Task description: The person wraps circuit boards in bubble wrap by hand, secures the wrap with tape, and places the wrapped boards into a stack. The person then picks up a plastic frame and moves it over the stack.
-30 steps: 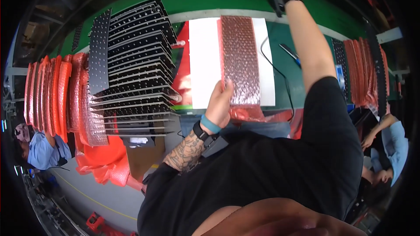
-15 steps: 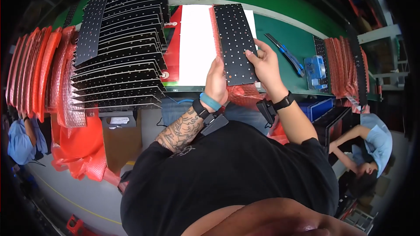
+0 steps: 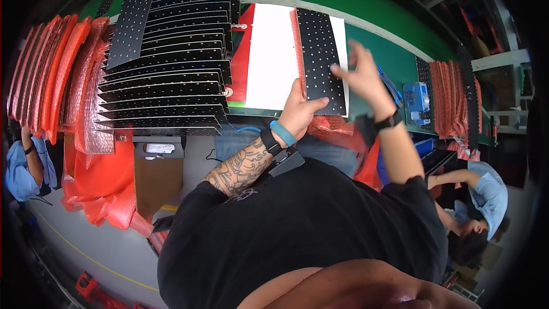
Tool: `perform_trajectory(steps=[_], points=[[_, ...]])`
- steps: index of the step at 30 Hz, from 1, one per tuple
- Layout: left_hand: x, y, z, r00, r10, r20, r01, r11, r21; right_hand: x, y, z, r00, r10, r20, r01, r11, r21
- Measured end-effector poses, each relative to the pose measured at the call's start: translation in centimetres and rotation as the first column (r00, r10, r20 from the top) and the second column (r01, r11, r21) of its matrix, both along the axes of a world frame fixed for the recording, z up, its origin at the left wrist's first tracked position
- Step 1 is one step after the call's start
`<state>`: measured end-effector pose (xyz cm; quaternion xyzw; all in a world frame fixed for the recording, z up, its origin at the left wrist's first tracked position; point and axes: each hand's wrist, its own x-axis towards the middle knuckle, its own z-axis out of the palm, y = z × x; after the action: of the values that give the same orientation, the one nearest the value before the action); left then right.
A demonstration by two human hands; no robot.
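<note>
A black board dotted with small pale points (image 3: 319, 51) lies lengthwise before me on a white sheet (image 3: 269, 57). Red bubble wrap (image 3: 331, 127) sticks out under its left side and near end. My left hand (image 3: 299, 112) grips the board's near left corner, thumb on top, other fingers mostly hidden below. Just off the board's right edge, my right hand (image 3: 366, 80) is raised with fingers apart and nothing in it, a little blurred by motion. A blue utility knife (image 3: 390, 87) on the green table is partly behind that hand.
Several similar black boards (image 3: 171, 63) stand in a row at left, with one leaning across them. Red bubble-wrap packs (image 3: 43, 74) are beyond them; more packs (image 3: 449, 91) stand at right beside a blue holder (image 3: 416, 103). People in blue work at both sides (image 3: 489, 194).
My right hand has let go of the board and moved right, its fingers spreading. The left thumb has come onto the board's near end. The view has shifted slightly.
</note>
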<state>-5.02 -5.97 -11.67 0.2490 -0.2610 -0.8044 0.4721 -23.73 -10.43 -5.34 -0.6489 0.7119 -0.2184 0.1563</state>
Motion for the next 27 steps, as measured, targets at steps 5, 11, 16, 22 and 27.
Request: perform_trajectory(steps=[5,11,16,22,27], points=[[0.5,1.6,0.8,0.992,-0.036,0.120,0.060,0.978,-0.200,-4.5,-13.5,6.3,0.851,0.502,-0.153,-0.517,0.852,-0.086],[2.9,1.5,4.0,0.904,0.122,0.409,0.164,0.784,-0.598,1.5,-9.6,22.7,0.702,0.666,0.252,-0.712,0.655,0.253],[2.4,-2.0,3.3,0.863,0.288,0.416,0.034,0.787,-0.616,2.5,1.0,26.8,0.796,0.599,-0.083,-0.596,0.801,0.064],[-1.3,-8.6,4.6,0.976,-0.067,-0.209,0.057,0.997,-0.055,4.4,6.9,20.9,0.664,0.390,-0.638,-0.731,0.516,-0.446],[-3.3,-7.0,5.7,0.903,-0.293,-0.313,0.316,0.949,0.022,3.9,4.4,14.0,0.713,0.255,-0.653,-0.667,0.532,-0.521]])
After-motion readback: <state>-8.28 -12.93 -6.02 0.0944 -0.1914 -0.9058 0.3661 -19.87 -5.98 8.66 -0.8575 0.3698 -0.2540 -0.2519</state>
